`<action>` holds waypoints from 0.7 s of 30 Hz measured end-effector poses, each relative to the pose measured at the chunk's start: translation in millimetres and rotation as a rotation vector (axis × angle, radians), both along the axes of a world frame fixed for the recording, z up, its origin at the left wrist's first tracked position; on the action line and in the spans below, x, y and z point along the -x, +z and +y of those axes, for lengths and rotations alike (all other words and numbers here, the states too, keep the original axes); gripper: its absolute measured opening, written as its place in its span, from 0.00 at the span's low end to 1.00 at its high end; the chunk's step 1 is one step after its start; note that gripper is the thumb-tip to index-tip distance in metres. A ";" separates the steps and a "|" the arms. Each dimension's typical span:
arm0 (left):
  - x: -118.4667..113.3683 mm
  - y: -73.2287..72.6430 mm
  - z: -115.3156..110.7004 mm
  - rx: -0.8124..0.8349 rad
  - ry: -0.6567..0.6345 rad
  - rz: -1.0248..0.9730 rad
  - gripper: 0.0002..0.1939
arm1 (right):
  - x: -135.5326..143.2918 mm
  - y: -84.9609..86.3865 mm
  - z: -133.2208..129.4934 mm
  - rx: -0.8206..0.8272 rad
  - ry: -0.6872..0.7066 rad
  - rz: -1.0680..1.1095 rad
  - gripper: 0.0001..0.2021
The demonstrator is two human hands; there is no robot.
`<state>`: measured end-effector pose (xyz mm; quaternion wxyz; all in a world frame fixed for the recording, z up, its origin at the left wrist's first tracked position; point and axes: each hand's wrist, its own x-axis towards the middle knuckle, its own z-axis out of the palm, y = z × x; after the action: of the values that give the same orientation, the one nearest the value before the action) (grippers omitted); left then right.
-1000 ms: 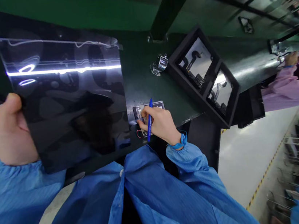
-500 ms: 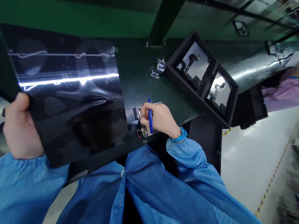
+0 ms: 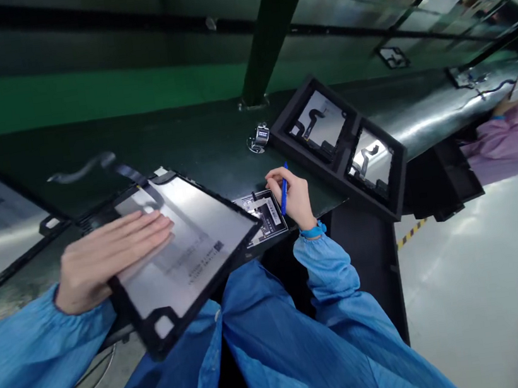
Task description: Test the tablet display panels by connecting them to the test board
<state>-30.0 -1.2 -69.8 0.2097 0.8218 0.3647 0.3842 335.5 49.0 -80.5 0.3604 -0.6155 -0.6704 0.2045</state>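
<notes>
My left hand (image 3: 117,257) grips the left edge of a display panel (image 3: 196,227), its fingers stretched across the silvery back and the thumb hidden. The panel is tilted, with a dark flex cable (image 3: 137,178) standing off its upper part and its near corner over my lap. Between the fingers of my right hand (image 3: 294,197) is a slim blue pen-like tool (image 3: 284,189). That hand rests at the right side of a small circuit board (image 3: 264,217), which the panel partly overlaps.
Another silver-backed panel (image 3: 0,222) lies at the left. A black two-window frame (image 3: 346,150) holds two panels at the right, beside a small metal counter-like device (image 3: 260,138). A green post (image 3: 267,40) rises behind. Farther right is a person's pink sleeve (image 3: 503,143).
The panel in my left hand has turned over from its glossy dark face to its silvery back and come lower and rightward. My right hand has shifted slightly right, uncovering more of the board.
</notes>
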 end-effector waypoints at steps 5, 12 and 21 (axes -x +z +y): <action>13.6 -17.8 8.4 -0.284 -0.265 0.434 0.36 | -13.9 -1.3 21.2 -0.162 0.017 -0.193 0.14; 9.8 -30.7 9.8 -0.376 -0.292 0.491 0.38 | -12.3 10.0 85.7 -0.201 0.148 -0.463 0.21; 8.2 3.9 113.6 -0.322 0.104 0.351 0.34 | -20.4 49.7 90.8 -0.274 0.073 -0.433 0.18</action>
<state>-38.2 112.4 -65.8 -0.0107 0.8790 0.3714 0.2988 355.9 139.8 -30.8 0.2810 -0.5658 -0.7751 -0.0120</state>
